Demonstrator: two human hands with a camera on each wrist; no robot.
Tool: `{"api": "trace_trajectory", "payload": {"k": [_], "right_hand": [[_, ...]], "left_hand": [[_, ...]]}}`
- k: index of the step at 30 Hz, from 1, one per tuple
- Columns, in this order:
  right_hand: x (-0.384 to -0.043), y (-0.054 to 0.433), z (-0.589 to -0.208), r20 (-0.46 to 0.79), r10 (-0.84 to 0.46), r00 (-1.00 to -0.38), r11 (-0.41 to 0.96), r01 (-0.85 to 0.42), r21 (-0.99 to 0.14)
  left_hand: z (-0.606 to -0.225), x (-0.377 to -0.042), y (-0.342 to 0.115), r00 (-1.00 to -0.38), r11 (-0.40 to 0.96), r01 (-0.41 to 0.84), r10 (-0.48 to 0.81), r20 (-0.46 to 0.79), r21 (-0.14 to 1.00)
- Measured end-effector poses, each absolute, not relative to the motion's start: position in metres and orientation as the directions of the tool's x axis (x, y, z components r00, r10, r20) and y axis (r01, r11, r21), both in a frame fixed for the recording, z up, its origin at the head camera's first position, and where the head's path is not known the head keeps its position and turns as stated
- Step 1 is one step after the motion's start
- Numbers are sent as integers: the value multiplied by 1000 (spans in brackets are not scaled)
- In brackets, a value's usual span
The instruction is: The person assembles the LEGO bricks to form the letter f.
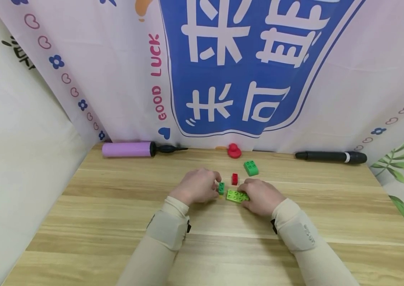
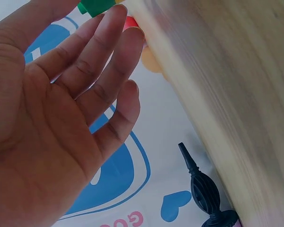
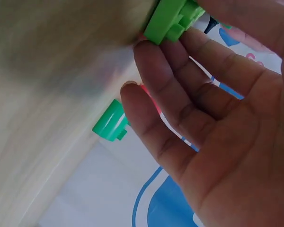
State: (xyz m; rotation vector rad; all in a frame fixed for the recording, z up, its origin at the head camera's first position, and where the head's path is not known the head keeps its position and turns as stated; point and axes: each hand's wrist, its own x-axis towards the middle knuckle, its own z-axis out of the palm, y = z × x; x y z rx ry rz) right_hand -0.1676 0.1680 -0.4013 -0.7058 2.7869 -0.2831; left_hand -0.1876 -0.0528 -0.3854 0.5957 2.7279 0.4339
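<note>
My left hand [image 1: 199, 186] is at a small green brick [image 1: 221, 187] with two studs, its fingers and thumb curved about it. A sliver of yellow shows under that brick. In the left wrist view the green brick [image 2: 97, 5] is cut off at the top edge, by the fingertips. With thumb and fingers, my right hand [image 1: 262, 196] pinches the end of a flat lime-green brick [image 1: 235, 196] with several studs. This lime-green brick [image 3: 169, 21] also shows at the fingertips in the right wrist view. Between and behind the hands stands a small red brick [image 1: 235, 179].
A green brick [image 1: 251, 168] with a rounded end lies behind the right hand. Along the table's back edge are a red knobbed piece [image 1: 234, 151], a purple hand pump [image 1: 128, 149] at left and a black pump-like tube [image 1: 325, 157] at right. A printed cloth [image 1: 123, 79] hangs behind.
</note>
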Motion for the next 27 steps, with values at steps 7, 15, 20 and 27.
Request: {"api": "trace_trajectory", "payload": {"k": [7, 15, 20, 27], "right_hand": [[-169, 179, -392, -129, -513, -849, 834, -457, -308], [-166, 179, -382, -16, -557, -830, 784, -520, -338], [-162, 173, -382, 46, -585, -810, 753, -563, -342], [-161, 165, -387, 90, -585, -806, 739, -576, -349]], "left_hand": [[-387, -186, -52, -850, 849, 383, 478, -220, 366], [-386, -183, -50, -842, 824, 376, 494, -214, 424], [-379, -182, -54, -847, 786, 379, 508, -159, 489], [-377, -185, -58, -847, 785, 412, 517, -124, 462]]}}
